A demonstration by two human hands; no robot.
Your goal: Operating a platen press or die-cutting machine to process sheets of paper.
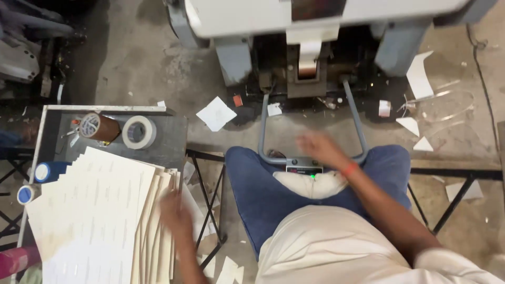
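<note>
My left hand (176, 213) is blurred and lies at the right edge of a fanned stack of cream paper sheets (94, 210) on a side table; whether it grips a sheet is unclear. My right hand (318, 146), also blurred, hovers with fingers spread over the grey metal frame (310, 158) in front of a grey and white machine (315, 31). It holds nothing. A red band sits on that wrist. I sit with blue trousers and a cream shirt.
The side table (168, 137) also carries a brown tape roll (99, 127), a white tape roll (139, 132) and two blue-capped bottles (47, 172). Paper scraps (216, 113) litter the concrete floor. A black metal rail (452, 173) runs on the right.
</note>
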